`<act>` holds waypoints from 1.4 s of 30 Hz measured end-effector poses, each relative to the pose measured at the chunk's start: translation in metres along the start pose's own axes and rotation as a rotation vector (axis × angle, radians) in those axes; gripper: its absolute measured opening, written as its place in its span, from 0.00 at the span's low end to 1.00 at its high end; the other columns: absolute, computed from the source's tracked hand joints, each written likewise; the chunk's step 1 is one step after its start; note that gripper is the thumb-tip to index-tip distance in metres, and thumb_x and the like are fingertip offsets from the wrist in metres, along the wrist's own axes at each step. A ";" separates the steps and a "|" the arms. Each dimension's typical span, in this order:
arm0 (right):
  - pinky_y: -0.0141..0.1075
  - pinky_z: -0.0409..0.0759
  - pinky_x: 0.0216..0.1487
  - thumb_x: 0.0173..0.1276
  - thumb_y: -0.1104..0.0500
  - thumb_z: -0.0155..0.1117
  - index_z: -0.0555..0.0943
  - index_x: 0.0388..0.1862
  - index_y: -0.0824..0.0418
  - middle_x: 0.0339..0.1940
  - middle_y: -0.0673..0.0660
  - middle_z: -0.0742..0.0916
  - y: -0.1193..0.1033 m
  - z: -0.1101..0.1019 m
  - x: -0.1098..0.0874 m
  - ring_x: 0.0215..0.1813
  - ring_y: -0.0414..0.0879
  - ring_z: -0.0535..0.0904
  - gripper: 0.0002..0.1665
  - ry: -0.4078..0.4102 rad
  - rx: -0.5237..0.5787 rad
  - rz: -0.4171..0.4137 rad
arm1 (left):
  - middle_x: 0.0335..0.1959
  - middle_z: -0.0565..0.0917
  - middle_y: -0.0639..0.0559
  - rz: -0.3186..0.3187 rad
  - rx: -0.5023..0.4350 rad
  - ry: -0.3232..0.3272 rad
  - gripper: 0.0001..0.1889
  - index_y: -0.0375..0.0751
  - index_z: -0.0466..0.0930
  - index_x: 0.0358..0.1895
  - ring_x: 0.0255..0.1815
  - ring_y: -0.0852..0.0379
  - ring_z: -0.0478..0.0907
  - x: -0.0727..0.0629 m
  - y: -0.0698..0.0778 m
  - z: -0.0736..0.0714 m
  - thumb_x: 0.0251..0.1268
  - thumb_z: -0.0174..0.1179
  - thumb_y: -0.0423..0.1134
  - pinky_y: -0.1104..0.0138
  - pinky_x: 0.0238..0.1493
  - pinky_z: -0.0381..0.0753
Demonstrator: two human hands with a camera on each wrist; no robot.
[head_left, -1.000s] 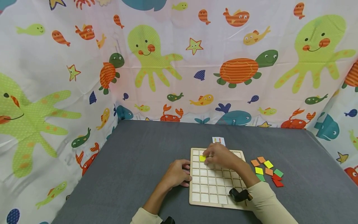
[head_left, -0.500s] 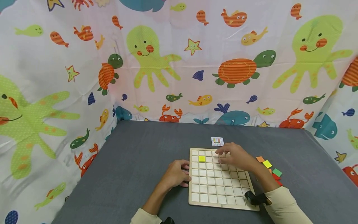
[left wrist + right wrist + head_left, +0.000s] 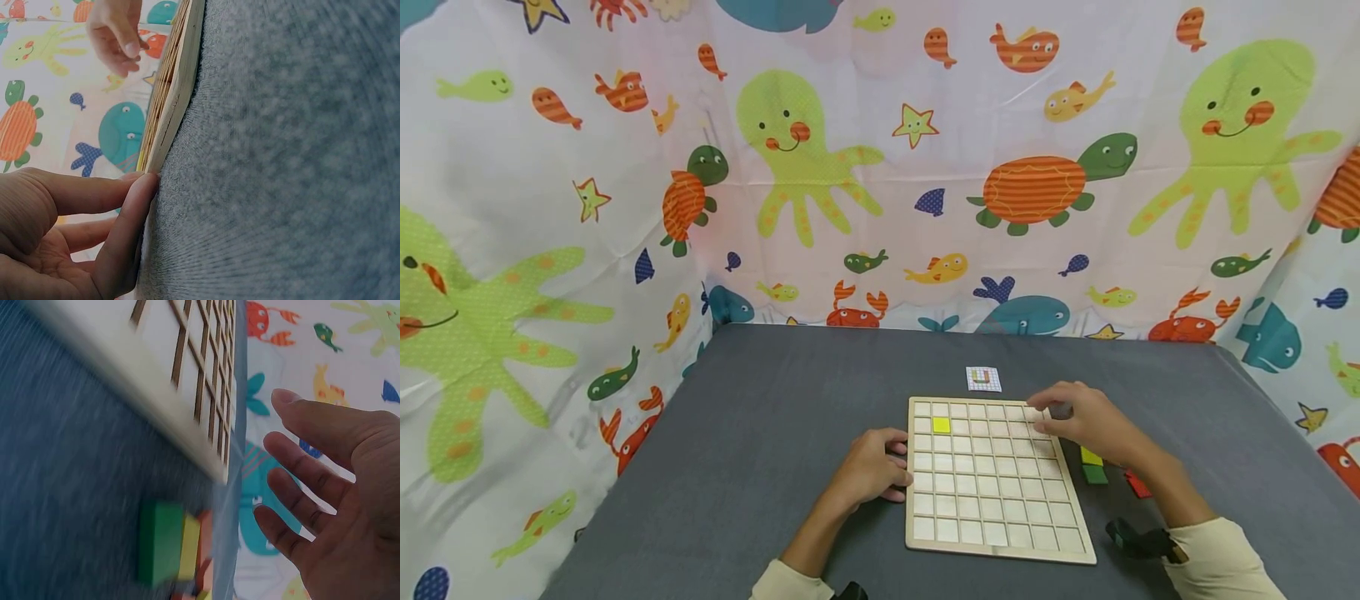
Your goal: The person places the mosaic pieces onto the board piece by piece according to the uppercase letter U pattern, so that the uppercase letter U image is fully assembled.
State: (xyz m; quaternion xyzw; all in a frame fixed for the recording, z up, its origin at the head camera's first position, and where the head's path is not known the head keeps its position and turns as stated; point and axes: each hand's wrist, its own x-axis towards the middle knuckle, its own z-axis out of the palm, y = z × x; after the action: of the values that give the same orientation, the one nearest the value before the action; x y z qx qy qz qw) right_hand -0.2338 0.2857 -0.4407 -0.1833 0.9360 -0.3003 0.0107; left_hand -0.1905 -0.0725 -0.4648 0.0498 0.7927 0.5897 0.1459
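Note:
A wooden grid board [image 3: 992, 546] lies on the grey table, its squares pale except for one yellow tile [image 3: 942, 425] near the upper left. My left hand [image 3: 871, 468] rests beside the board's left edge; in the left wrist view its fingertips [image 3: 150, 182] touch the side of the frame. Over the board's upper right corner hovers my right hand [image 3: 1093, 421], fingers loosely bent with nothing between them. Below and right of it lie loose tiles: a green tile [image 3: 1095, 474], a yellow tile [image 3: 1091, 457] and a red tile [image 3: 1138, 484]. The right forearm hides others.
A small printed card [image 3: 983, 379] with a coloured pattern on a grid lies just behind the board. A curtain [image 3: 850, 283] with sea animals hangs along the back and sides of the table [image 3: 790, 392].
My right hand has moved right across the board, away from the yellow tile, which stays in its square. The card's pattern has come into sight. My left hand has stayed in place.

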 end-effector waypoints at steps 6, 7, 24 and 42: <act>0.41 0.86 0.44 0.72 0.53 0.75 0.87 0.60 0.60 0.57 0.61 0.86 0.017 -0.011 -0.014 0.52 0.54 0.82 0.21 -0.004 0.009 0.081 | 0.52 0.81 0.40 -0.001 0.002 0.007 0.33 0.28 0.78 0.68 0.43 0.51 0.84 0.000 0.001 0.000 0.54 0.70 0.16 0.60 0.27 0.92; 0.42 0.87 0.45 0.72 0.53 0.75 0.87 0.60 0.59 0.57 0.61 0.86 0.020 -0.012 -0.017 0.52 0.54 0.82 0.22 -0.004 0.004 0.091 | 0.52 0.81 0.40 -0.001 0.003 0.007 0.33 0.28 0.78 0.68 0.43 0.51 0.84 0.000 0.001 0.000 0.54 0.70 0.16 0.60 0.27 0.92; 0.58 0.89 0.51 0.72 0.50 0.75 0.85 0.62 0.65 0.57 0.66 0.88 0.059 -0.032 -0.041 0.57 0.64 0.83 0.27 -0.013 -0.031 0.210 | 0.52 0.82 0.40 0.018 -0.009 0.004 0.33 0.27 0.78 0.67 0.46 0.50 0.85 -0.002 -0.001 0.000 0.53 0.70 0.16 0.60 0.27 0.92; 0.63 0.87 0.53 0.68 0.63 0.73 0.86 0.61 0.65 0.58 0.69 0.87 0.083 -0.040 -0.053 0.56 0.64 0.82 0.23 -0.034 -0.050 0.203 | 0.52 0.81 0.40 0.015 0.004 0.006 0.32 0.28 0.79 0.67 0.45 0.50 0.84 -0.002 0.000 0.000 0.54 0.70 0.16 0.60 0.28 0.92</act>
State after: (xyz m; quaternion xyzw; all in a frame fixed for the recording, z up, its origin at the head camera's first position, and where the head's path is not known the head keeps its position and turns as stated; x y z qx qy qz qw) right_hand -0.2180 0.3889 -0.4603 -0.0927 0.9566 -0.2711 0.0526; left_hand -0.1885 -0.0729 -0.4648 0.0542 0.7941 0.5893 0.1388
